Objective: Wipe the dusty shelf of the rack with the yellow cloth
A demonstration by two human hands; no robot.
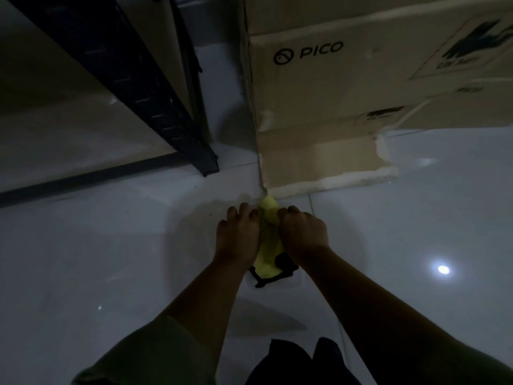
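Observation:
The yellow cloth [268, 240] is bunched between both my hands, held low over the pale floor in the middle of the view. My left hand [238, 234] grips its left side with the fingers curled over it. My right hand [303, 232] is closed in a fist on its right side. Under the cloth's lower end shows a dark-edged part [283, 269] that I cannot identify. The black metal rack [144, 87] stands at the upper left, its upright post slanting down to the floor. Its lowest shelf [69, 134] is a pale board behind a dark front rail.
A large cardboard box [361, 107] printed PICO, with a torn lower edge, stands on the floor straight ahead and to the right, just beyond my hands. The glossy tiled floor [97, 259] reflects a lamp at the right. My dark trousers show at the bottom.

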